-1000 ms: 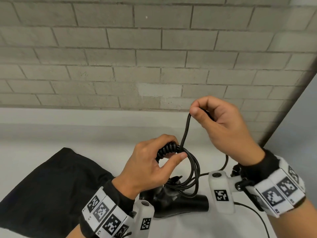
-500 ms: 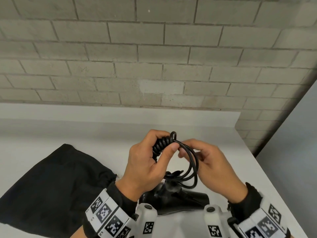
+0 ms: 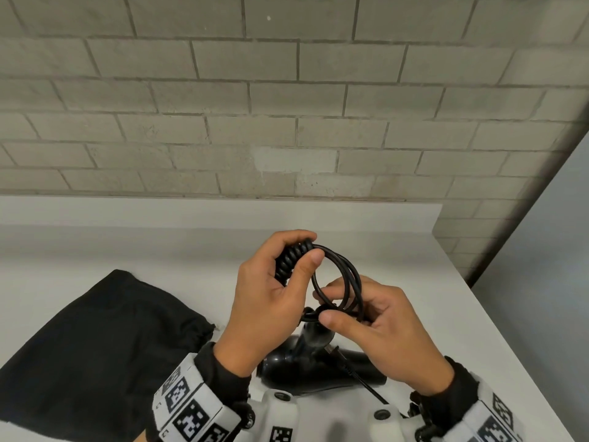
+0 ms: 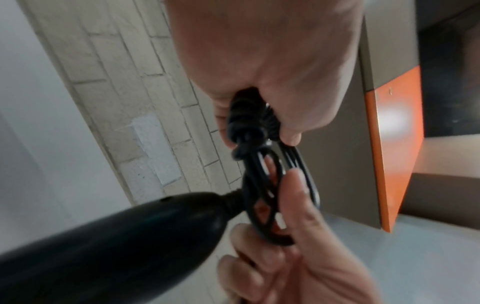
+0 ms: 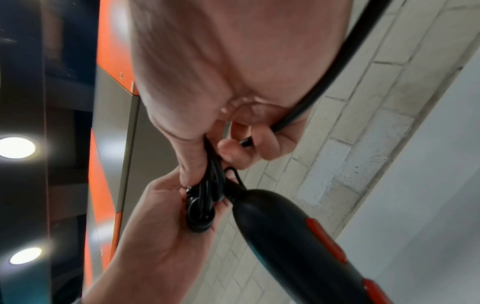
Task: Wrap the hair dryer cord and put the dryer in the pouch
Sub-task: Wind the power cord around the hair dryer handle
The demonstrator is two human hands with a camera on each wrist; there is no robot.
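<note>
1. My left hand [image 3: 271,301] is curled round the ribbed black coiled section [image 3: 291,260] of the hair dryer's black rubber cord [image 3: 347,282], thumb pressing it against my fingers at the top of the loops.
2. My right hand [image 3: 379,333] pinches the lower end of the same loops, thumb on the near side and fingers [image 3: 331,287] behind, so the wound cord stands as a ring held between both hands above the desk [image 3: 398,275].
3. From my left wrist, the left hand [image 4: 265,67] grips the coil from above while the right hand [image 4: 298,257] clasps the bottom of the cord loops [image 4: 262,195].
4. From my right wrist, a free length of cord [image 5: 335,67] curves out past the right hand [image 5: 221,82]; the left hand [image 5: 161,226] cradles the bundled loops.
5. The glossy black plastic hair dryer [image 3: 318,362] sits under my hands, its handle [image 5: 298,242] with orange-red switches pointing up to the cord; whether the body rests on the white desk I cannot tell.
6. The flat black fabric pouch [image 3: 105,339] lies on the desk to the left of the dryer, apart from both hands.
7. A pale brick wall [image 3: 287,106] rises behind the desk.
</note>
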